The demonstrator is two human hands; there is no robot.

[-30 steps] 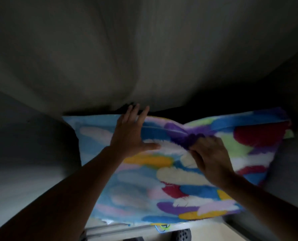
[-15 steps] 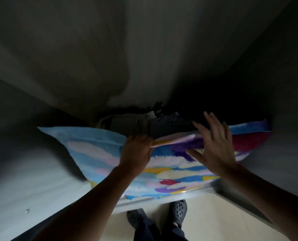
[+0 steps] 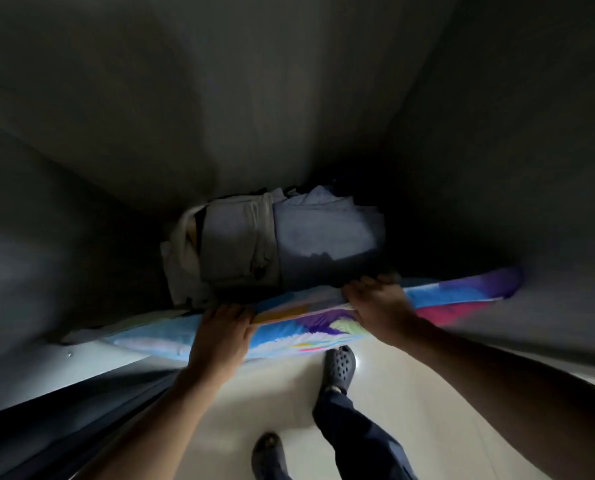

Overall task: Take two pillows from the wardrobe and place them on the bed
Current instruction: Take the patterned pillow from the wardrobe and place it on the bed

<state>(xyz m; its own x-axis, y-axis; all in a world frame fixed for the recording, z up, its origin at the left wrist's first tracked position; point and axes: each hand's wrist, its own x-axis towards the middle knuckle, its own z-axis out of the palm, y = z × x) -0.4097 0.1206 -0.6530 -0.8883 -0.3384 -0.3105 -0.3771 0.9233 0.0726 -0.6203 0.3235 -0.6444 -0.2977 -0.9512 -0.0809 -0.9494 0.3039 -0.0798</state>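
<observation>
A pillow (image 3: 289, 332) with a bright pattern of blue, purple, red and yellow feathers lies nearly flat at the front of the dark wardrobe (image 3: 289, 98). It stretches from left to right across the opening. My left hand (image 3: 221, 336) grips its near edge left of the middle, fingers curled over the top. My right hand (image 3: 381, 301) holds the same pillow right of the middle, fingers over its far edge. I see only this one pillow.
Folded clothes in beige (image 3: 233, 251) and grey-blue (image 3: 324, 237) are stacked deep in the wardrobe behind the pillow. Dark wardrobe walls close in on left and right. Below lie a pale floor (image 3: 410, 393), my legs and dark perforated shoes (image 3: 339, 367).
The pillow has tipped from upright to nearly flat and come toward the wardrobe's front. Both hands have moved onto its top edge. The folded clothes behind are now exposed.
</observation>
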